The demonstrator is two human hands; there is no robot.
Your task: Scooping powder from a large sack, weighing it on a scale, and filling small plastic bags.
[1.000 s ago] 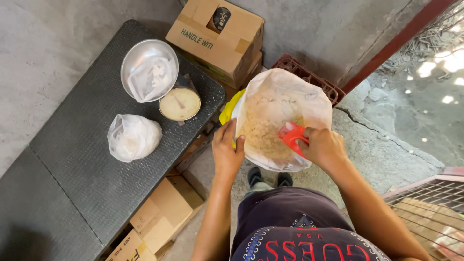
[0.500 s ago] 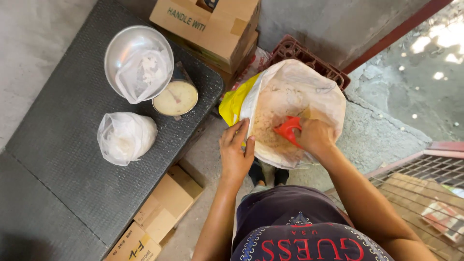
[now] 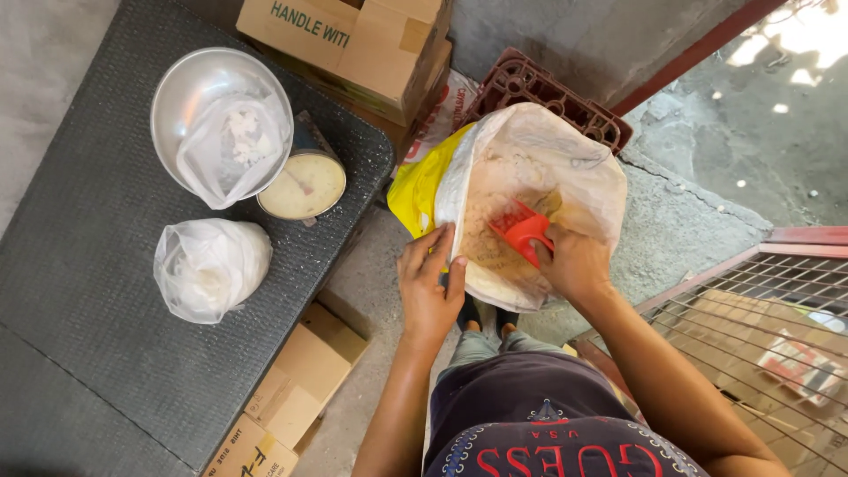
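Head view: your right hand (image 3: pixel 572 261), closed on the red scoop (image 3: pixel 523 231), now sits deeper in the white sack (image 3: pixel 565 159) than a second ago, blade in the pale grain. Left hand (image 3: pixel 430 281) keeps gripping the sack's near-left rim, holding it open.

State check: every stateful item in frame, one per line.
Sack: open, mouth held wide, pale powder inside.
Red scoop: in the sack, dipped into the powder.
Left hand: gripping the sack rim.
Right hand: closed on the scoop.
Metal bowl: on the dial scale, holds an open bag.
Plastic bag: filled, lying on the table.
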